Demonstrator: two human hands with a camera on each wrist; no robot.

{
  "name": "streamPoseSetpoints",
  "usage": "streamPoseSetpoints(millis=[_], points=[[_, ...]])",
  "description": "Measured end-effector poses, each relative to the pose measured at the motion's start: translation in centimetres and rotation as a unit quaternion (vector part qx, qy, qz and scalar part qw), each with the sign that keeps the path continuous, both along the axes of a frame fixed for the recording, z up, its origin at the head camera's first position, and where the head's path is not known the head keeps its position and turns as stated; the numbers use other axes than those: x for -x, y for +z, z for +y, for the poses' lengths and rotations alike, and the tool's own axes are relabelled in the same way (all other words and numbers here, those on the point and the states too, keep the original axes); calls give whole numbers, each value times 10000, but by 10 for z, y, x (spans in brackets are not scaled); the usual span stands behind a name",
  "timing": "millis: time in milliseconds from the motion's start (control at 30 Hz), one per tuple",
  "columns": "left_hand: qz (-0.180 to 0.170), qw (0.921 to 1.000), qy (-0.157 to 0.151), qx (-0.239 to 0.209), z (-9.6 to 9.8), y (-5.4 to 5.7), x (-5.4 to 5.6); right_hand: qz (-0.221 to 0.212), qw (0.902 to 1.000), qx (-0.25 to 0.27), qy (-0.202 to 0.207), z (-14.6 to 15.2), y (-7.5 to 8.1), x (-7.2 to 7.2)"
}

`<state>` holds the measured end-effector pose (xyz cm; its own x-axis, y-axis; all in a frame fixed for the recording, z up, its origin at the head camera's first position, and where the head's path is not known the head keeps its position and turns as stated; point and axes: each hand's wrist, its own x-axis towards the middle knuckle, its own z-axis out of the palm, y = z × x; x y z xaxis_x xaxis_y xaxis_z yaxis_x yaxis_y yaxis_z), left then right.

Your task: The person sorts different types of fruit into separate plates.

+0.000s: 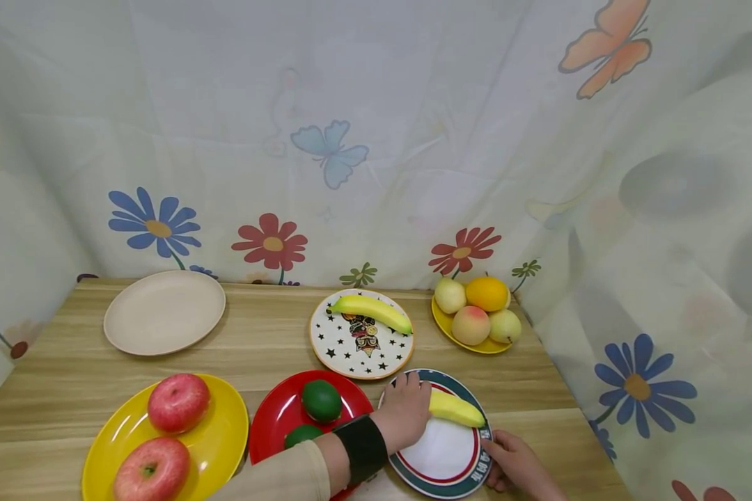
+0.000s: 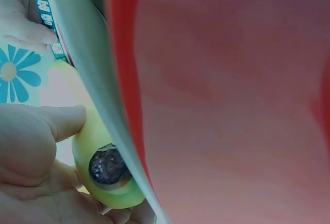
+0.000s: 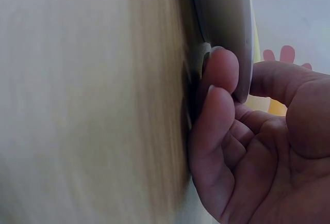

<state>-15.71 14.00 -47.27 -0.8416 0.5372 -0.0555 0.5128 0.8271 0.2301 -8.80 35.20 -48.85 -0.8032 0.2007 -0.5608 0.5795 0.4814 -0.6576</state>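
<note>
A yellow banana (image 1: 456, 408) lies across a white plate (image 1: 435, 452) with a dark green and red rim. My left hand (image 1: 406, 412) grips its left end; in the left wrist view the thumb rests on the banana (image 2: 85, 131) beside its dark tip, with the other fingers round the far side. At the plate's lower right, my right hand (image 1: 517, 459) pinches the rim. The right wrist view shows fingers curled beneath the plate (image 3: 227, 22) and the thumb over its edge. The left palm and wrist hide part of the plate's left side.
Behind is a star-patterned plate (image 1: 332, 351) with another banana (image 1: 372, 309). Left of the hands sit a red plate (image 1: 269, 417) with green fruits and a yellow plate (image 1: 225, 445) with two apples. A beige plate (image 1: 163, 313) and a small fruit-filled yellow plate (image 1: 445, 325) stand farther back.
</note>
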Motion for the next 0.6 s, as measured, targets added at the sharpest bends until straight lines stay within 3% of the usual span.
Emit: streamPoseSetpoints(millis=[600], points=[[-188, 9998, 71, 9, -2, 12, 0, 65, 10000, -37, 30, -2, 0, -1]])
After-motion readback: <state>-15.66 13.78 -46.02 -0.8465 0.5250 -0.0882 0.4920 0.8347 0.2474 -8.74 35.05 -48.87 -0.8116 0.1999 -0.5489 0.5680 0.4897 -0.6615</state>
